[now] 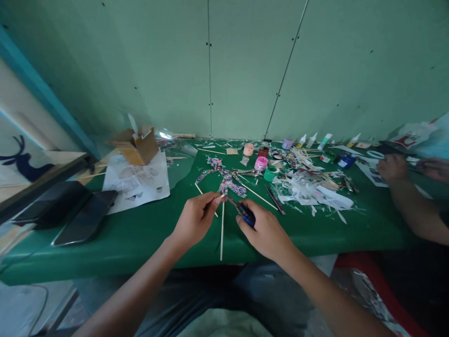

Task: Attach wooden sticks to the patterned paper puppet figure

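Observation:
My left hand (196, 217) is closed in a pinch on the top of a thin wooden stick (222, 234) that runs down toward the table's front edge. My right hand (261, 229) is closed around blue-handled scissors (242, 211), whose blades point at the stick's top end. Just beyond both hands a colourful patterned paper figure (224, 179) with spread limbs lies flat on the green table (140, 229). Another thin stick (257, 195) lies slanted to the right of the figure.
Small paint pots (261, 163), glue bottles (311, 139), sticks and paper scraps (308, 187) crowd the right of the table. A cardboard box (135, 145) and printed sheet (136, 180) sit at left, beside two dark phones (86, 217). Another person's hands (393, 167) work at far right.

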`<state>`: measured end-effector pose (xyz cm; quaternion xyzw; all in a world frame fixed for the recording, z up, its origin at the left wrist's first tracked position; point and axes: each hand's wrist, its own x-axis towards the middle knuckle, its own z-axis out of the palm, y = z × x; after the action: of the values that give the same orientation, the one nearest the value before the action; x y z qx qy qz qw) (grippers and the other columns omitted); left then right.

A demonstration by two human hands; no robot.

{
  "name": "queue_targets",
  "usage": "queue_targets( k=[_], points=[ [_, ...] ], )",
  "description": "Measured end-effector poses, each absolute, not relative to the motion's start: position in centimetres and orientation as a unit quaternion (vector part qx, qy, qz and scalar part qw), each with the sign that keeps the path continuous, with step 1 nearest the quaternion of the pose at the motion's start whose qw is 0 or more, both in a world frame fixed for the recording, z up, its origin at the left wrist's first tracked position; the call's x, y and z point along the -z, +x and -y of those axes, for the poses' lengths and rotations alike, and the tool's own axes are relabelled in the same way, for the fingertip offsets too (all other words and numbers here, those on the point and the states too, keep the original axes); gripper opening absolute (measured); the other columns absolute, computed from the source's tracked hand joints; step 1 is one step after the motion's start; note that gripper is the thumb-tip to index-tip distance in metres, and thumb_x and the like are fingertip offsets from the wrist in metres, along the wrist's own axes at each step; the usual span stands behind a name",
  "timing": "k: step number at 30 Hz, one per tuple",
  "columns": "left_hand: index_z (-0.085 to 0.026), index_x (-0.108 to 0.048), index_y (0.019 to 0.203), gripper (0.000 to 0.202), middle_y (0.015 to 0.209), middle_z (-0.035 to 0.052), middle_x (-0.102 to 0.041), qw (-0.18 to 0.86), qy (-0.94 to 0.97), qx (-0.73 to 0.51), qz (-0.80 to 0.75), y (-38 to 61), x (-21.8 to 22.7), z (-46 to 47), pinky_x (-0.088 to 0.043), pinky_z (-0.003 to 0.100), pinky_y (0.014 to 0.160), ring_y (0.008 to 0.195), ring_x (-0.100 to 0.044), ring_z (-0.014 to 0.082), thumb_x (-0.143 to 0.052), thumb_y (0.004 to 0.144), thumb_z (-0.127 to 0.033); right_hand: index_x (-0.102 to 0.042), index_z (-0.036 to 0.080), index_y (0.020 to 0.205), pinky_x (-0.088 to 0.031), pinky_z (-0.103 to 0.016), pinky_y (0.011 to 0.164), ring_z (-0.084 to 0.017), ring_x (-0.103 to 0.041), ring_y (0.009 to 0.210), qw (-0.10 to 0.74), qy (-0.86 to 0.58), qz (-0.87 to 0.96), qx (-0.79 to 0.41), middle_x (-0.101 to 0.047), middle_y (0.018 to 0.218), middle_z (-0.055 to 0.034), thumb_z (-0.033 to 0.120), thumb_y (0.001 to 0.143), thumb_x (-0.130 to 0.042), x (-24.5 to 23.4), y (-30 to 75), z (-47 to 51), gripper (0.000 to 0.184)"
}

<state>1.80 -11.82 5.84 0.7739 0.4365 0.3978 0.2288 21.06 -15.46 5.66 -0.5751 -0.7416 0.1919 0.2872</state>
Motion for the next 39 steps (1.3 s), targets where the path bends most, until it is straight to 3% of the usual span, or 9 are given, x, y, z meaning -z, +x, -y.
queue_targets(
  k=[9,17,39],
  points=[
    [-0.013,-0.068,0.102,0.035,0.062,-0.0013,-0.054,0.264,0.749,-0.427,-0.432,1.37,-5.67,11.65,-0.026,0.018,0.046,0.050,-0.037,0.0071,-0.045,0.094,-0.038,-0.053,0.022,0.116,-0.047,-0.032,0.077,-0.022,-0.064,0.093,0.291,-0.587,0.734,-0.182,-0.066,0.109,-0.0064,0.033,0.086,-0.051,-5.60,21.23,15.51,0.031],
    [-0.013,-0.067,0.104,0.036,0.063,-0.0010,-0.055,0.285,0.760,-0.398,-0.427,1.69,-5.52,12.00,-0.024,0.019,0.045,0.051,-0.038,0.0075,-0.043,0.094,-0.038,-0.054,0.022,0.118,-0.047,-0.032,0.082,-0.022,-0.064,0.097,0.296,-0.577,0.740,-0.178,-0.066,0.112,-0.0075,0.032,0.086,-0.052,-5.88,21.05,15.42,0.033],
    [-0.014,-0.068,0.102,0.034,0.063,-0.0012,-0.054,0.276,0.761,-0.403,-0.427,1.76,-5.11,12.20,-0.028,0.018,0.047,0.053,-0.041,0.0074,-0.045,0.094,-0.037,-0.059,0.024,0.110,-0.045,-0.029,0.072,-0.022,-0.066,0.087,0.292,-0.578,0.744,-0.165,-0.070,0.100,-0.0032,0.030,0.086,-0.051,-5.52,21.32,15.40,0.026]
  ],
)
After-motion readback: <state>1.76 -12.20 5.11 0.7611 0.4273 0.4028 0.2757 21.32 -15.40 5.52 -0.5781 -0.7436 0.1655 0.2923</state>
